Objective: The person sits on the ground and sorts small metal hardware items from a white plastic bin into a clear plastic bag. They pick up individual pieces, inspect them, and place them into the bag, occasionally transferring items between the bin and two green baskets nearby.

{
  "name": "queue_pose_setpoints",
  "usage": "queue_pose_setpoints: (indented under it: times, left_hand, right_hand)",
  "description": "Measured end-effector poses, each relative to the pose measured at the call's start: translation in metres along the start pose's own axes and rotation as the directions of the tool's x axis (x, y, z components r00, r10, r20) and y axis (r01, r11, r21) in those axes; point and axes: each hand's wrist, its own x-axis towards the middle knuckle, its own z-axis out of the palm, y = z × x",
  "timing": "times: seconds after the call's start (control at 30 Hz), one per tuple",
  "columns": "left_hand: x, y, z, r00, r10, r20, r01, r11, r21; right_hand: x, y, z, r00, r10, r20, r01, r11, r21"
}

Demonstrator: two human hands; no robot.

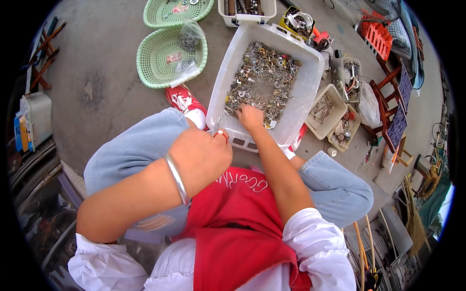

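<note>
A large translucent white plastic bin [310,82] stands between my feet, its bottom covered with mixed screws, nuts and small metal hardware [264,80]. My right hand [251,117] reaches into its near part, fingers bent down among the pieces; the fingertips are partly hidden, so what they pinch is unclear. Over the bin's near left corner my left hand [201,153] is closed, with a silver bangle [176,178] on the wrist. A thin, shiny, see-through or metallic piece [217,125] sticks up from its fingers, too small to name.
Two green plastic baskets [141,60] sit at the far left, the nearer with bagged hardware [190,39]. Beyond the bin is a white container [270,10] of dark metal parts. At right stand small cream tubs [315,127], a clear bag [370,112] and wooden folding chairs [388,109].
</note>
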Motion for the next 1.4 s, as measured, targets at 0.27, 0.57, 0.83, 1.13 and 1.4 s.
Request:
queue_pose_setpoints:
  times: [0.27, 0.57, 0.83, 1.13, 1.4]
  left_hand:
    - [0.007, -0.017, -0.018, 0.989, -0.139, -0.058, 0.137, 0.989, -0.052]
    - [0.028, -0.044, -0.027, 0.742, -0.377, -0.555, 0.166, 0.905, -0.393]
    - [0.034, -0.049, -0.047, 0.697, -0.632, -0.338, -0.014, 0.460, -0.888]
    - [0.033, -0.047, -0.052, 0.708, -0.659, -0.255, -0.026, 0.336, -0.942]
    - [0.036, -0.044, -0.046, 0.678, -0.572, -0.462, 0.013, 0.638, -0.770]
  right_hand:
    - [-0.011, 0.011, 0.004, 0.977, 0.112, -0.182, -0.141, 0.978, -0.153]
    - [0.012, 0.071, -0.022, 0.980, 0.194, 0.038, -0.161, 0.670, 0.725]
    - [-0.005, -0.008, -0.008, 0.996, -0.088, -0.001, 0.088, 0.996, -0.014]
    - [0.004, 0.028, 0.011, 0.962, -0.016, -0.271, 0.067, 0.981, 0.182]
    - [0.019, 0.071, -0.042, 0.982, 0.157, 0.109, -0.181, 0.579, 0.795]
